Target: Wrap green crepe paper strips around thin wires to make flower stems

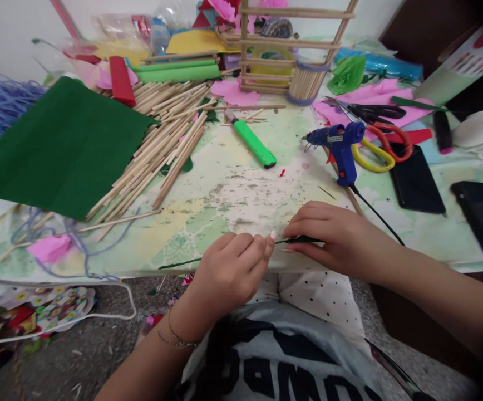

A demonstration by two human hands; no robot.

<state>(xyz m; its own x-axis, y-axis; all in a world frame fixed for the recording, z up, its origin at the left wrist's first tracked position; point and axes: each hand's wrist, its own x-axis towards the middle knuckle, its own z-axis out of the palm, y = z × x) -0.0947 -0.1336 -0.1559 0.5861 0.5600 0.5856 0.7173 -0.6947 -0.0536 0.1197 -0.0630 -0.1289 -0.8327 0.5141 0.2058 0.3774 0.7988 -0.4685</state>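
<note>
A thin dark green stem (180, 263) runs level along the table's front edge and passes through both my hands. My left hand (233, 267) is closed around its middle, the fingers curled and the thumb pressed near the tip of the fist. Just to the right, my right hand (333, 236) pinches the stem's wider, leaf-like green end between thumb and fingers. Part of the stem is hidden inside the left fist. Beyond the hands lie a green utility knife (253, 143) and a blue hot glue gun (338, 146), its black cord trailing past my right wrist.
Many wooden sticks (170, 139) are heaped at the left beside a dark green sheet (64, 147). Scissors (377, 153) and two phones (417, 181) lie at the right. A stick frame (291, 42) stands at the back. Purple yarn (85, 245) trails at the front left.
</note>
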